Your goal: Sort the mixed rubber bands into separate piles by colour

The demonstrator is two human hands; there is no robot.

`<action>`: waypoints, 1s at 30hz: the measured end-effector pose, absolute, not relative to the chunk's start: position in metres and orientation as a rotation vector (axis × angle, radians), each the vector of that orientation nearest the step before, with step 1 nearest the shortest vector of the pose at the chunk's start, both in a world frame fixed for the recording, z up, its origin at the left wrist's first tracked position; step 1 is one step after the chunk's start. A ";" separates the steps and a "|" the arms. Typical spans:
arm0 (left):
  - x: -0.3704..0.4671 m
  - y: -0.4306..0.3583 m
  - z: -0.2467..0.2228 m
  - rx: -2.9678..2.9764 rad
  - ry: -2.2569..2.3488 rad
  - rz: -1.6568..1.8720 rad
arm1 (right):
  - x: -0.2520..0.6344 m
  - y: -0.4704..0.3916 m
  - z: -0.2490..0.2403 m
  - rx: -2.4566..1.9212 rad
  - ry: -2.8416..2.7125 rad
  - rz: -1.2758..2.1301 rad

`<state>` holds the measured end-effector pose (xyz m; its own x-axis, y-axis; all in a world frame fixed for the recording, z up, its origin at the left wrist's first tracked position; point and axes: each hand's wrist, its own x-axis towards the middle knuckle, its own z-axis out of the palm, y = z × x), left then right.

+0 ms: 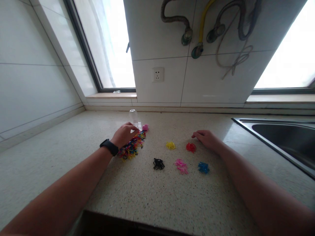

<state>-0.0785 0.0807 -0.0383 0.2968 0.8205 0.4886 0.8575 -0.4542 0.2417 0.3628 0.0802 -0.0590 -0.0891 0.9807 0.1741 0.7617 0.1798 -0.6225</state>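
My left hand (125, 134), with a dark watch at its wrist, is over a mixed pile of small coloured rubber bands (131, 147). Its thumb and fingers are pinched at the pile's far edge; anything between them is too small to make out. My right hand (207, 140) rests just right of a red heap of bands (191, 147), its fingers closed together, and what they hold, if anything, is hidden. Nearby lie a yellow heap (170, 145), a black heap (158, 164), a pink heap (181, 166) and a blue heap (203, 167).
Behind my left hand a clear plastic bottle (133, 116) stands beside a pink cap (145, 127). A steel sink (246, 126) is set into the speckled counter (147, 196) at right. Hoses and valves (187, 34) hang on the tiled wall.
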 end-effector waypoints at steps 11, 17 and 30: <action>-0.074 0.079 -0.036 -2.493 -1.587 -0.885 | 0.364 0.082 -0.060 -1.630 -1.928 0.513; -0.072 0.077 -0.035 -2.479 -1.608 -0.877 | 0.364 0.081 -0.059 -1.643 -1.924 0.507; -0.070 0.075 -0.033 -2.519 -1.644 -0.794 | 0.362 0.080 -0.058 -1.634 -1.909 0.530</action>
